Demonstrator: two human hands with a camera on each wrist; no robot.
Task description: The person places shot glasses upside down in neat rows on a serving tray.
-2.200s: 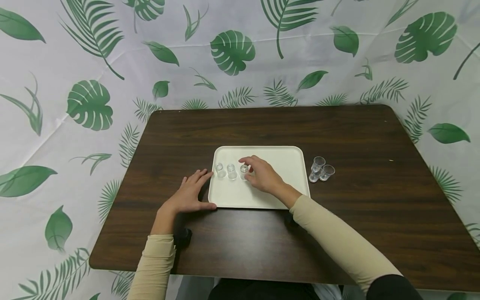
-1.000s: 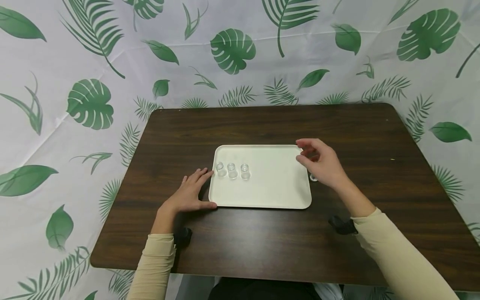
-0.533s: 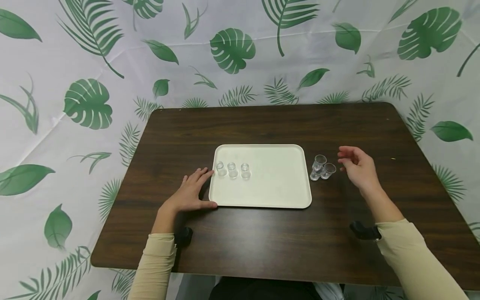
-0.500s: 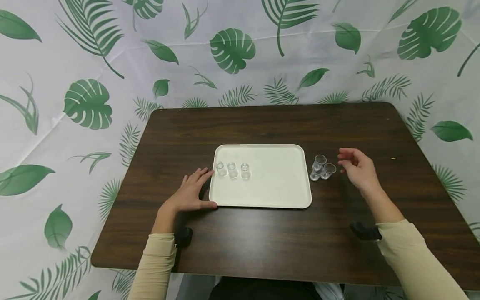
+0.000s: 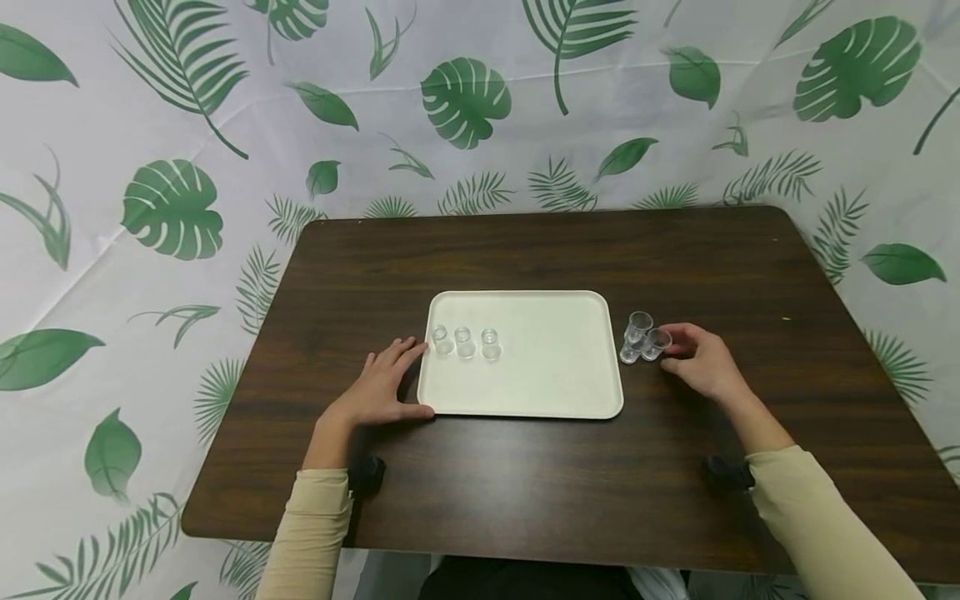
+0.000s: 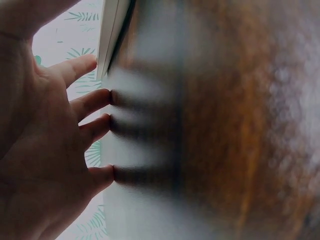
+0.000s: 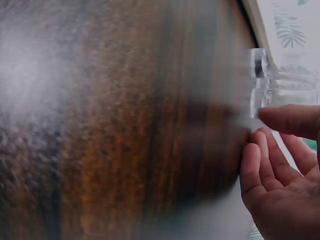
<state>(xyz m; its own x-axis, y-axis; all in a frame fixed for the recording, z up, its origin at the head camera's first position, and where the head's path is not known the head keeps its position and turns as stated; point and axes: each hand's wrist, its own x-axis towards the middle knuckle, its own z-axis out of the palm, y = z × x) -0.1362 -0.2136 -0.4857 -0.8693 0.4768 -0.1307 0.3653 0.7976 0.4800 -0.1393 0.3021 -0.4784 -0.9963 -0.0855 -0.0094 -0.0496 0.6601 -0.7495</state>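
Note:
My left hand (image 5: 378, 390) lies with spread fingers at the left end of a cream tray (image 5: 540, 383), index fingertip and thumb right at its edge. In the left wrist view, the fingertips (image 6: 104, 95) meet the dark tabletop. Three small clear shot glasses (image 5: 465, 343) stand in a row on the tray's left part, narrow ends up. Right of the tray is a tight cluster of clear shot glasses (image 5: 637, 327), wide rims up. My right hand (image 5: 701, 362) is at the cluster's right side, thumb and fingers parted beside the nearest glass (image 5: 657, 342). The right wrist view shows the thumb tip overlapping a glass base (image 7: 255, 102).
The dark wood table (image 5: 525, 492) extends around the tray on every side. Behind it hangs a white cloth (image 5: 570, 142) printed with green leaves. A dark wrist camera (image 5: 366, 475) sits under the left wrist, close over the table.
My right hand has gone from the third glass on the tray, over to the right, past the cluster, then down and back left against its right glass. The left hand and tray stay put.

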